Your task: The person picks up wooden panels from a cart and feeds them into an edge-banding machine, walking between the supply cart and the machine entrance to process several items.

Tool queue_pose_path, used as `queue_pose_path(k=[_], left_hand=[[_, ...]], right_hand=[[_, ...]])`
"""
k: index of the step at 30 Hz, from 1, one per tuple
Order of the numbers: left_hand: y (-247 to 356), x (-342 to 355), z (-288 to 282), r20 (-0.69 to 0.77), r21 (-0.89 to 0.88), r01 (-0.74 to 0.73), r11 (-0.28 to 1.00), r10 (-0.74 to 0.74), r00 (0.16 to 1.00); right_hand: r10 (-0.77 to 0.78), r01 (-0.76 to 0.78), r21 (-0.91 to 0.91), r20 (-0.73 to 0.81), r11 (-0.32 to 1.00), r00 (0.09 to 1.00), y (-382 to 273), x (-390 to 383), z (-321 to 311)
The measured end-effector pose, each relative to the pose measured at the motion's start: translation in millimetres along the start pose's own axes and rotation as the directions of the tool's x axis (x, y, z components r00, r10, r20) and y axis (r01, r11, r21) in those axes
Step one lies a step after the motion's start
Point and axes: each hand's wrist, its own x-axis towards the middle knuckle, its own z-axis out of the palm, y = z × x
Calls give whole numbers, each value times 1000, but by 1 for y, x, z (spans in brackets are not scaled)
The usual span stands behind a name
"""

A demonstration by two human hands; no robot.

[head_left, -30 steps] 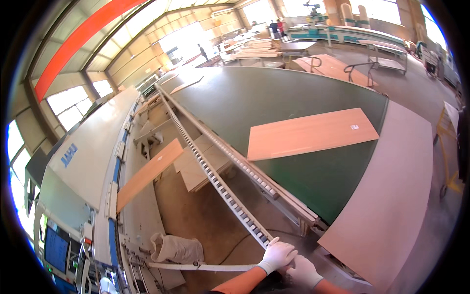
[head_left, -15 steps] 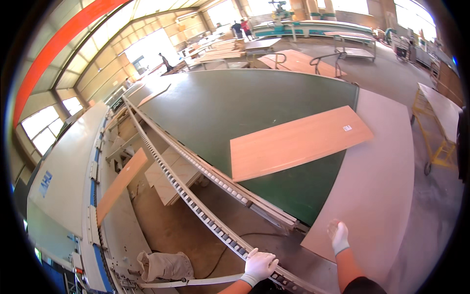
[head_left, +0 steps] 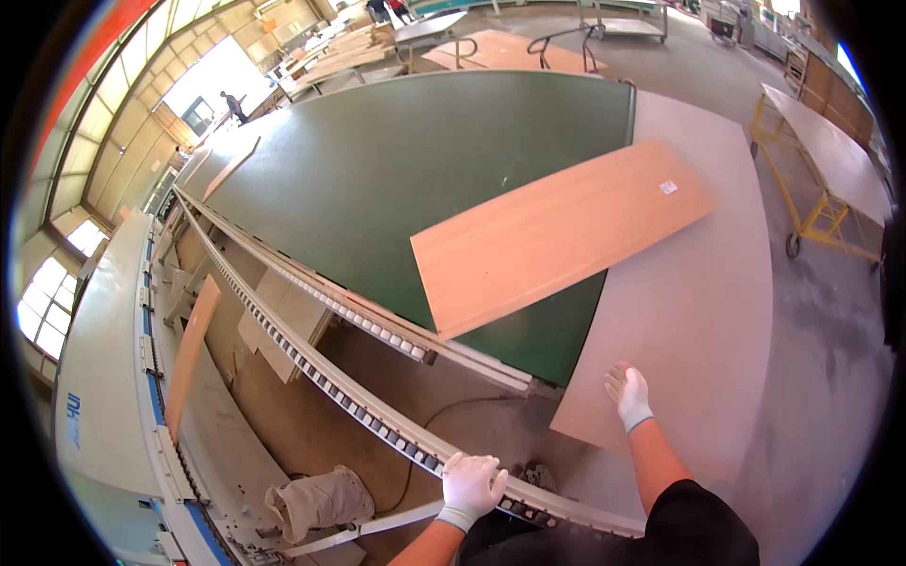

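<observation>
My gloved left hand (head_left: 471, 486) is closed over the metal roller rail (head_left: 321, 373) at the bottom centre. My gloved right hand (head_left: 627, 390) is off the rail, fingers apart and empty, above or on the pale end board (head_left: 679, 349). A light wooden panel (head_left: 547, 247) with a small label lies diagonally across the green belt table (head_left: 396, 179), its blurred right end overlapping the pale board. Another narrow wooden panel (head_left: 191, 358) sits in the long pale machine (head_left: 104, 368) at my left.
A yellow-framed trolley (head_left: 816, 170) stands at the right. A cloth sack (head_left: 321, 500) lies beside a diagonal bar below the rail. Boards on carts (head_left: 500, 52) stand beyond the table. A distant person (head_left: 234, 108) and others (head_left: 387, 11) are at the back.
My right hand has left the rail and moved up and right, opening. The large panel has slid right, further over the pale end board. The view has turned right and down.
</observation>
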Motion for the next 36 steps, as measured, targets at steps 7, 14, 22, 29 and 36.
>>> queue_pose_path(k=[7, 14, 22, 29, 36], left_hand=[[4, 0, 0, -18, -2, 8, 1000, -8, 1000], [3, -1, 1, -70, 6, -27, 1000, 27, 997], [1, -1, 2, -83, -16, -15, 1000, 14, 996], [2, -2, 4, -84, -2, -7, 1000, 7, 996], [7, 3, 3, 67, -89, 155, 984, -149, 986]], right_hand=[[5, -5, -33, 1, 999, 1000, 4, -3, 14], [61, -57, -54, 75, 997, 995, 17, 12, 34], [32, -29, -61, 49, 998, 998, 17, 7, 68], [36, -48, 285, 47, 957, 998, 11, 11, 61], [-38, 36, -17, -163, 999, 986, -16, -28, -23]])
